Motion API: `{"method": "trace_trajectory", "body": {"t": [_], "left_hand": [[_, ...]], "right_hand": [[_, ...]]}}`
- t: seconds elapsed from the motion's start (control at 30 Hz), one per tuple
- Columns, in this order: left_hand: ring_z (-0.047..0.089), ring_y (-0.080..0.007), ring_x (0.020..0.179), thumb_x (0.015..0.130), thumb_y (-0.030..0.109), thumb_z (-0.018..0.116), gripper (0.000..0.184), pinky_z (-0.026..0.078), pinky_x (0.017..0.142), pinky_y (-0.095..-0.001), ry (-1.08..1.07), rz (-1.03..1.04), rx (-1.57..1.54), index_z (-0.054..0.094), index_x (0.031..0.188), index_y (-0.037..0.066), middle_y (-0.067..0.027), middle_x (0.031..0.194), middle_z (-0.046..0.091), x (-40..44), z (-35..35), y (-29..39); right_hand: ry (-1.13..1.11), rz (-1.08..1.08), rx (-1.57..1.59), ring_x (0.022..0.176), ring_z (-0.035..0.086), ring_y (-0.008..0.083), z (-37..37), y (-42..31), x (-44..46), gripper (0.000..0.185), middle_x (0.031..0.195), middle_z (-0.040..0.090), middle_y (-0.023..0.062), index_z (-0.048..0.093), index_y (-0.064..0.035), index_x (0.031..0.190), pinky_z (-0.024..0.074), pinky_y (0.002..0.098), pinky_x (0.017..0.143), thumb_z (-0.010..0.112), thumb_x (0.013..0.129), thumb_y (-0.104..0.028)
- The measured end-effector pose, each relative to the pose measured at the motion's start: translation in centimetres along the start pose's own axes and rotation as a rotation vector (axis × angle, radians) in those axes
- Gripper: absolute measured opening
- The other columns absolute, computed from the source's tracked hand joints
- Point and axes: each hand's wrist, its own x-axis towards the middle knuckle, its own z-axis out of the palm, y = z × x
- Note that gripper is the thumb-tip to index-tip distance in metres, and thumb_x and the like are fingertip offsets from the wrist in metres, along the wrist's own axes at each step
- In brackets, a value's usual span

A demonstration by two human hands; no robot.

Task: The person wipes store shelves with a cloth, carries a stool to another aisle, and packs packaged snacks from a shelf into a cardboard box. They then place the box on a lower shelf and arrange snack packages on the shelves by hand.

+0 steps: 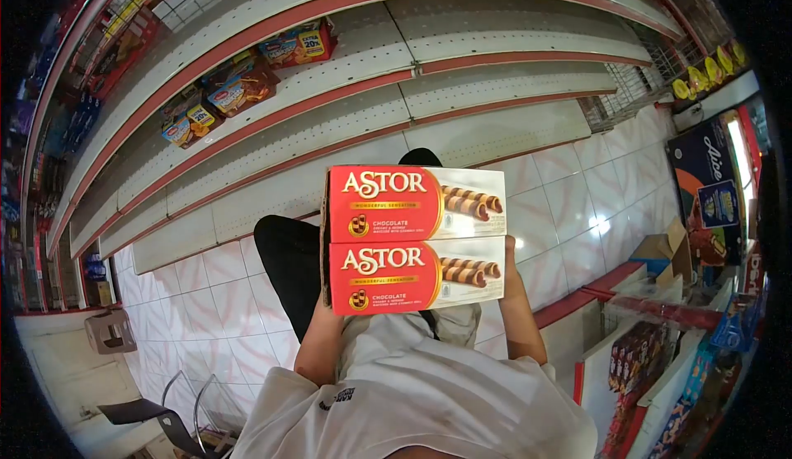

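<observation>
Two red and cream Astor chocolate wafer roll boxes, an upper box [384, 203] and a lower box [384, 277], are held one above the other in front of my body. A brown cardboard edge [325, 244] shows along their left side. My left hand [329, 304] supports the stack at its lower left, its fingers hidden behind the boxes. My right hand [510, 253] grips the right side, with only a little of it showing past the edge.
White perforated shelves [487, 42] with red edges curve ahead, holding several biscuit packs [239, 86] at left. A black chair [136, 411] and brown stool [110, 331] stand lower left. At right are an open carton [667, 253] and a snack rack [635, 356].
</observation>
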Motion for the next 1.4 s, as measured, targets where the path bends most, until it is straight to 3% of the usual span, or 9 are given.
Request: {"method": "trace_trajectory", "body": {"t": [0.2, 0.27, 0.43, 0.8, 0.93, 1.03, 1.2, 1.27, 1.4], "left_hand": [[0.045, -0.0117, 0.115, 0.095, 0.046, 0.043, 0.048, 0.041, 0.093, -0.0291, 0.097, 0.024, 0.233, 0.046, 0.129, 0.012, -0.0049, 0.127, 0.048, 4.8, 0.5, 1.7], [0.046, -0.0105, 0.113, 0.095, 0.046, 0.044, 0.044, 0.041, 0.092, -0.0275, 0.164, 0.008, 0.483, 0.050, 0.123, 0.012, -0.0037, 0.121, 0.050, 5.0, 6.5, 2.5], [0.045, -0.0155, 0.111, 0.093, 0.052, 0.044, 0.049, 0.042, 0.092, -0.0286, 0.042, -0.056, 0.775, 0.033, 0.118, 0.011, -0.0044, 0.113, 0.042, 8.0, 13.0, 1.7], [0.045, -0.0195, 0.119, 0.091, 0.056, 0.043, 0.064, 0.037, 0.101, -0.0339, -0.024, -0.119, 0.674, 0.037, 0.135, 0.009, -0.0094, 0.136, 0.041, 22.6, 11.4, -2.0], [0.055, -0.0201, 0.111, 0.092, 0.051, 0.043, 0.059, 0.047, 0.092, -0.0342, 0.007, -0.093, 0.598, 0.042, 0.132, 0.008, -0.0109, 0.126, 0.053, 27.1, 9.7, -2.0], [0.062, -0.0179, 0.084, 0.090, 0.045, 0.050, 0.045, 0.050, 0.074, -0.0312, 0.158, 0.015, 0.587, 0.059, 0.109, 0.005, -0.0087, 0.097, 0.064, 30.4, 7.7, -1.3], [0.062, -0.0161, 0.084, 0.089, 0.045, 0.051, 0.045, 0.050, 0.074, -0.0294, 0.177, 0.083, 0.526, 0.057, 0.111, 0.006, -0.0080, 0.100, 0.064, 31.2, 7.5, -0.6], [0.062, -0.0149, 0.088, 0.089, 0.043, 0.052, 0.045, 0.050, 0.076, -0.0288, 0.116, 0.248, 0.343, 0.055, 0.114, 0.006, -0.0080, 0.104, 0.062, 31.0, 8.5, -1.0], [0.061, -0.0163, 0.092, 0.090, 0.036, 0.053, 0.039, 0.050, 0.079, -0.0295, 0.090, 0.286, 0.360, 0.054, 0.113, 0.004, -0.0078, 0.107, 0.061, 31.7, 6.8, -1.4]], "right_hand": [[-0.205, -0.149, 0.203, 0.112, 0.053, 0.0279, -3.9, 0.7, 1.2, 0.070, 0.129, 0.050, 0.0141, 0.042, -0.0041, 0.131, 0.0427, 0.0390, 0.097, 0.042, 0.085, -0.057], [-0.262, -0.161, 0.280, 0.112, 0.053, 0.0277, -5.9, 0.5, 1.8, 0.069, 0.129, 0.049, 0.0131, 0.041, -0.0042, 0.131, 0.0428, 0.0391, 0.096, 0.043, 0.085, -0.055], [-0.082, -0.291, 0.159, 0.111, 0.054, 0.0249, -7.7, -1.9, 2.5, 0.064, 0.126, 0.052, 0.0130, 0.043, -0.0023, 0.129, 0.0441, 0.0368, 0.095, 0.046, 0.086, -0.050], [-0.067, -0.375, -0.040, 0.110, 0.056, 0.0266, -10.2, -9.3, 13.0, 0.073, 0.129, 0.051, 0.0143, 0.042, -0.0031, 0.132, 0.0469, 0.0369, 0.094, 0.046, 0.084, -0.058], [-0.088, -0.327, 0.006, 0.110, 0.055, 0.0226, -13.3, -10.0, 20.6, 0.065, 0.127, 0.053, 0.0118, 0.045, -0.0037, 0.131, 0.0457, 0.0348, 0.095, 0.047, 0.087, -0.052], [-0.119, -0.297, 0.035, 0.113, 0.053, 0.0196, -11.6, -11.3, 22.8, 0.062, 0.129, 0.052, 0.0092, 0.044, -0.0040, 0.131, 0.0437, 0.0326, 0.096, 0.047, 0.089, -0.049], [-0.044, -0.285, -0.126, 0.120, 0.048, 0.0219, -7.9, -13.5, 25.3, 0.064, 0.132, 0.048, 0.0101, 0.044, -0.0105, 0.133, 0.0398, 0.0366, 0.100, 0.049, 0.087, -0.055], [-0.004, -0.470, -0.328, 0.122, 0.045, 0.0207, -5.2, -14.4, 24.1, 0.066, 0.134, 0.046, 0.0093, 0.043, -0.0124, 0.134, 0.0371, 0.0357, 0.101, 0.050, 0.085, -0.056], [0.093, -0.262, -0.103, 0.112, 0.052, 0.0216, -4.8, -16.1, 25.9, 0.069, 0.126, 0.053, 0.0093, 0.049, -0.0103, 0.128, 0.0406, 0.0336, 0.094, 0.051, 0.081, -0.062]]}}
